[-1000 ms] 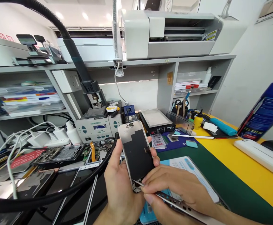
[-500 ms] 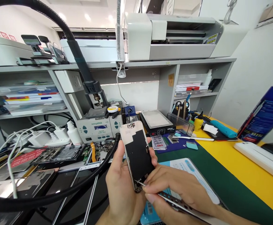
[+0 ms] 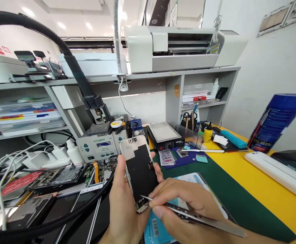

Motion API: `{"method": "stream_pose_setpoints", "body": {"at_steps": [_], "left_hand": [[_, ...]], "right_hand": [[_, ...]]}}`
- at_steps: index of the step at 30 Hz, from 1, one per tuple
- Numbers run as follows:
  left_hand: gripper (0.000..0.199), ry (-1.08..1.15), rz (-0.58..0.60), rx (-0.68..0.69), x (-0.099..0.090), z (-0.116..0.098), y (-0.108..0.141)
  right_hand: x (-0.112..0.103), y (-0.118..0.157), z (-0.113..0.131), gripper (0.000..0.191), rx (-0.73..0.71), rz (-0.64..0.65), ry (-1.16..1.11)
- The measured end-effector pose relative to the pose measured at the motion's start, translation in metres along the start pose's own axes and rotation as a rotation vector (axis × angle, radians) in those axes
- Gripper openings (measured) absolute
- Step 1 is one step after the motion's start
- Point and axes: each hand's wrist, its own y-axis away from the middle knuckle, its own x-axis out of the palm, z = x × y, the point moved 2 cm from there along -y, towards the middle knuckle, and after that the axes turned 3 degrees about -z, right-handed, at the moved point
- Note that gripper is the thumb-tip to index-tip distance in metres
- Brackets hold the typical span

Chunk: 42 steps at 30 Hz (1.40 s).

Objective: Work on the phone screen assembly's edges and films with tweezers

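Tilted upright in the middle of the head view is a phone screen assembly [image 3: 141,166], its back with a black sheet and bare pale metal facing me. My left hand [image 3: 127,200] is closed around it, thumb along the left edge and fingertips on the right edge. My right hand [image 3: 186,203] pinches a pair of metal tweezers [image 3: 188,214] with holes along the arms. The tweezer tips are at the lower end of the screen assembly, by its small connector parts; whether they grip anything there I cannot tell. Under my hands lies a blue and white packet [image 3: 156,226].
Phone screens [image 3: 59,213] and opened devices crowd the left, crossed by a thick black hose [image 3: 61,222]. Behind stand a rework station [image 3: 99,144] and a flat heating plate [image 3: 164,134]. A blue can [image 3: 277,122] and a white bar-shaped device [image 3: 277,173] are at right.
The tweezer tips have shifted slightly on the lower end of the screen assembly and look more spread. The whole view has turned a little, so the background sits further left and lower.
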Motion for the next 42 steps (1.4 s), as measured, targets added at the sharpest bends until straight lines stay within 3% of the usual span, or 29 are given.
{"method": "stream_pose_setpoints", "body": {"at_steps": [4, 11, 21, 27, 39, 42], "left_hand": [[0.051, -0.030, 0.090, 0.026, -0.002, -0.004, -0.002], [0.059, 0.003, 0.167, -0.021, -0.009, -0.005, -0.005], [0.062, 0.030, 0.163, -0.062, -0.007, -0.006, -0.004], [0.061, 0.010, 0.146, -0.040, -0.007, -0.004, -0.003], [0.060, -0.017, 0.087, 0.033, -0.005, -0.003, -0.001], [0.054, -0.014, 0.083, 0.045, -0.006, -0.005, -0.003]], "right_hand": [[-0.009, 0.000, 0.006, 0.014, 0.123, -0.047, 0.076], [0.001, 0.000, 0.004, 0.023, -0.217, -0.136, 0.165], [0.001, 0.006, -0.006, 0.030, -0.286, -0.048, 0.192], [0.000, 0.004, -0.009, 0.024, -0.227, 0.026, 0.234], [0.001, 0.007, -0.013, 0.017, -0.158, 0.049, 0.225], [-0.005, 0.001, -0.008, 0.012, -0.019, 0.063, 0.169]]}}
